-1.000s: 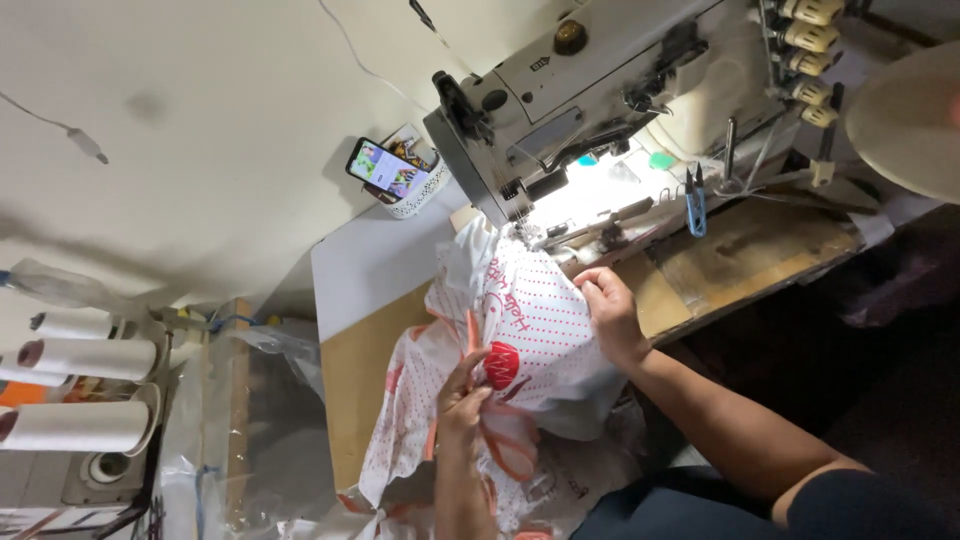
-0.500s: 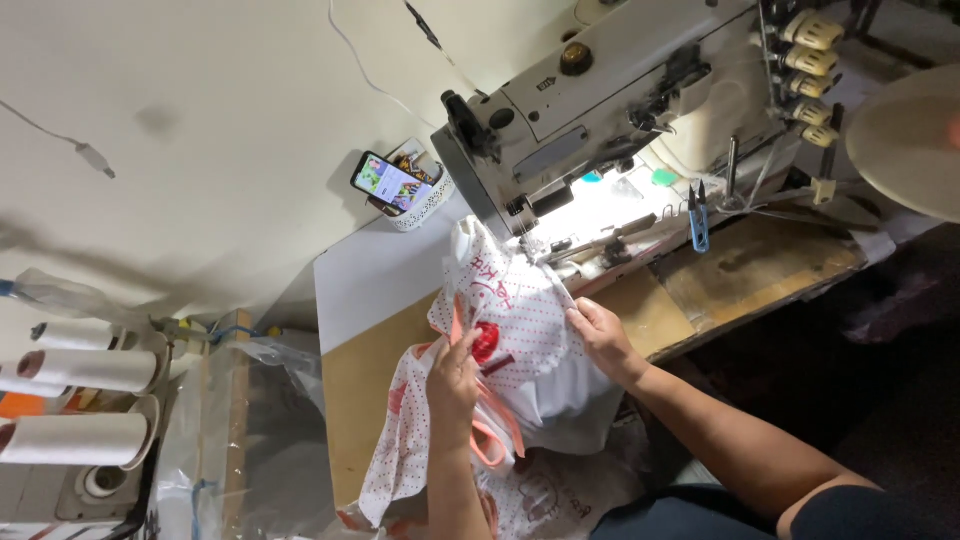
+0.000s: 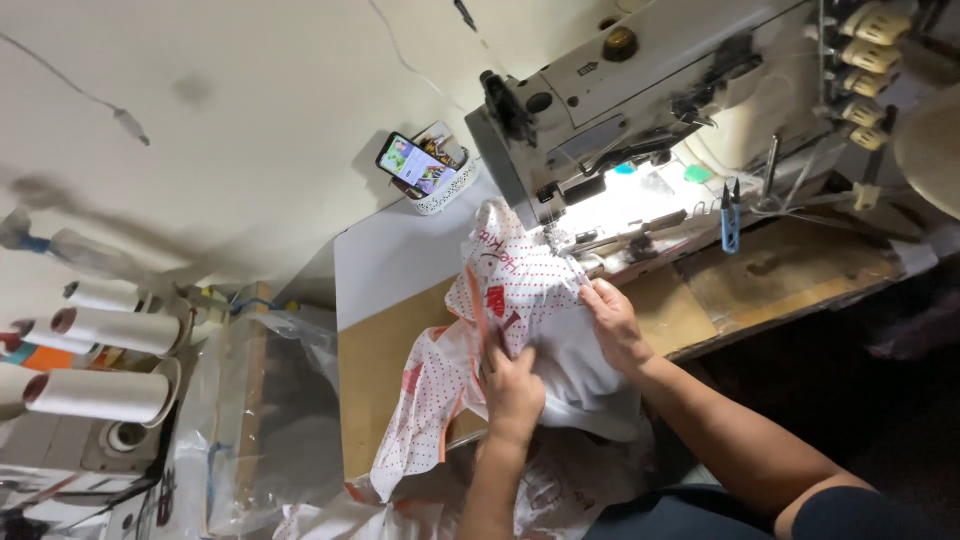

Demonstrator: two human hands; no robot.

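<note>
A white garment with small red dots, red print and orange trim lies bunched on the sewing table, its upper end under the needle of a grey industrial sewing machine. My left hand presses down on the garment's middle, fingers curled into the fabric by the orange trim. My right hand pinches the cloth's edge just below the presser foot. More of the same dotted fabric hangs off the table's front edge toward my lap.
A phone with a lit screen leans in a small white basket at the back of the wooden table. Blue thread snips hang right of the machine. White thread cones and a plastic bag sit at the left.
Both hands have pushed the garment up toward the needle. My right hand slid along the fabric edge to the presser foot, and my left hand moved up and flattened on the cloth.
</note>
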